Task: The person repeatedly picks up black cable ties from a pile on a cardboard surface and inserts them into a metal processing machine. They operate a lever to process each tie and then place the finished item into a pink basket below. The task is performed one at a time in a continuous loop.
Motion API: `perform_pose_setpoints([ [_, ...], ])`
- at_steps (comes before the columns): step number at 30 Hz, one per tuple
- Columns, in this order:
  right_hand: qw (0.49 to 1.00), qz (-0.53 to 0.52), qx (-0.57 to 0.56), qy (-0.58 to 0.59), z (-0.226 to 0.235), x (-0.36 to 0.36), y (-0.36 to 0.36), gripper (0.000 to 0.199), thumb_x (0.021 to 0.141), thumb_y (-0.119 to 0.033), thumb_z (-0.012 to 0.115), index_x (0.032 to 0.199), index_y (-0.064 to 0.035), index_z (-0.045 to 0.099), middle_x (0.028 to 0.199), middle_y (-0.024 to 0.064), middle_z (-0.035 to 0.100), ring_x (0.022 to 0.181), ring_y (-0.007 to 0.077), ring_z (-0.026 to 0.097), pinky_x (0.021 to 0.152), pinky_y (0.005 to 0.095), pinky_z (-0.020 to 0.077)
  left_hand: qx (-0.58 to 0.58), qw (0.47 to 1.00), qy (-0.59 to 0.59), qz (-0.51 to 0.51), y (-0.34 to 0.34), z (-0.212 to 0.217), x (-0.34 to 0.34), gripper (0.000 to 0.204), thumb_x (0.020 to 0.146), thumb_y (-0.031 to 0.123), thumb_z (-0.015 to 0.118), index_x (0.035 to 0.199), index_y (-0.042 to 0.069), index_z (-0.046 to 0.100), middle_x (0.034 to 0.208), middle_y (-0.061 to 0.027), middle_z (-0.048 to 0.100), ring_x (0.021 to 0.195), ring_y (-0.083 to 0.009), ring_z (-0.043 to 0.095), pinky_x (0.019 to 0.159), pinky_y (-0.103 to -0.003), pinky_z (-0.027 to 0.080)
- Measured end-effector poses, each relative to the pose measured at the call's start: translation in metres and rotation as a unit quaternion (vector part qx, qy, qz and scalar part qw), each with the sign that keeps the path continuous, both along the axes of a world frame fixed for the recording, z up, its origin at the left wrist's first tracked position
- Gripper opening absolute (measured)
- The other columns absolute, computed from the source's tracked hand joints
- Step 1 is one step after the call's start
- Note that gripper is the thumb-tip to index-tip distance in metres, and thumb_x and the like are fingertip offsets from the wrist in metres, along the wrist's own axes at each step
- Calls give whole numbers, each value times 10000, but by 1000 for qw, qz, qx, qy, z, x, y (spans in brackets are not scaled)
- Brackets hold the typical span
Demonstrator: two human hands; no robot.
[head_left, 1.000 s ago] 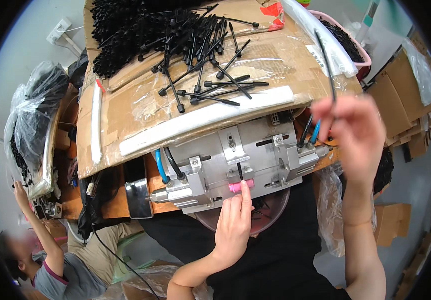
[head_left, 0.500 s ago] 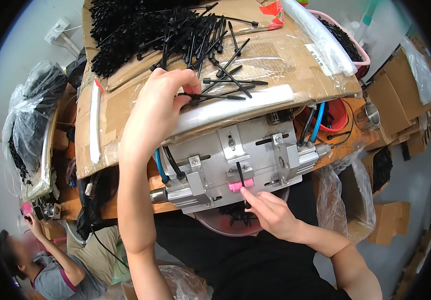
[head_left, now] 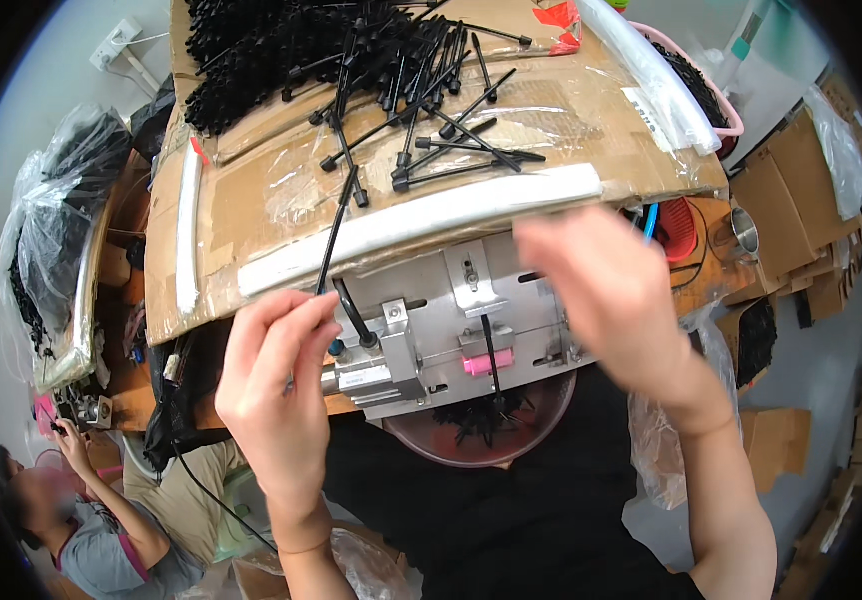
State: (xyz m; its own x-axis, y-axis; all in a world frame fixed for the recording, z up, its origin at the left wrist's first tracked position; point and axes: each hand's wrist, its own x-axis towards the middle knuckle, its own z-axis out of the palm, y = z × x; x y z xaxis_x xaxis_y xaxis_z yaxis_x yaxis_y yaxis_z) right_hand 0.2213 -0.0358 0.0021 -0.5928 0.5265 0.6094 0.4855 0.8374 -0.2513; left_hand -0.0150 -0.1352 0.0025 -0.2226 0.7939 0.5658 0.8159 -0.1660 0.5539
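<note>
— Where was the black tie (head_left: 336, 232) when your left hand (head_left: 276, 385) held it?

— Your fingers were pinched together on its lower end, just left of the metal fixture (head_left: 451, 320). Its long axis ran up over the cardboard sheet (head_left: 251, 190).

— And your right hand (head_left: 606, 295)?

— It hovered over the fixture's right side, fingers apart, holding nothing; the left was nearer the tie.

Both forearms are seen bare to the lower edge, no sleeves, gloves or rings being made out. Just below the right hand (head_left: 606, 290) a thin band (possibly only a crease, since that hand is blurred) is seen at the wrist. Below the left hand (head_left: 276, 385), dark clothing, apparently black, is worn.
</note>
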Motion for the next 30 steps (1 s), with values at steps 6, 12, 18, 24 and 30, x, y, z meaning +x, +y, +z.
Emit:
perform_pose_setpoints([
  [6,998,-12,-55,28,36,-13,-10,74,807,-10,717,856,8,665,744,128,615,686,283,594,615,366,473,28,998,-26,41,-24,-23,3,268,711,-97,758,952,18,728,898,-86,630,796,-201,616,659,-300,505],
  [12,940,-31,-307,-147,-35,16,-50,178,865,-205,727,807,-43,682,631,151,632,585,335,642,532,393,488,14,998,-40,48,-42,-41,11,369,675,-77,796,1017,46,726,910,-83,621,738,-188,570,617,-301,481],
  [18,837,-63,-540,65,-85,-3,-73,201,932,-173,676,847,9,679,534,39,584,457,123,546,456,270,398,-1,1000,-21,8,-47,-54,26,719,648,-74,795,1331,26,594,841,-37,531,745,-146,501,666,-260,451],
  [24,659,-4,-734,162,-64,11,-76,174,966,-98,621,865,36,669,630,4,605,497,32,497,458,205,374,-68,993,49,-87,-57,-75,63,771,649,-27,825,1369,-4,550,905,-83,571,788,-229,532,677,-346,467],
  [30,619,94,-759,179,-38,38,-80,169,960,-47,595,853,66,661,751,69,673,508,60,522,475,217,401,-112,981,125,-102,-46,-99,99,607,826,84,718,1375,-61,503,938,-89,569,812,-234,546,722,-342,478],
])
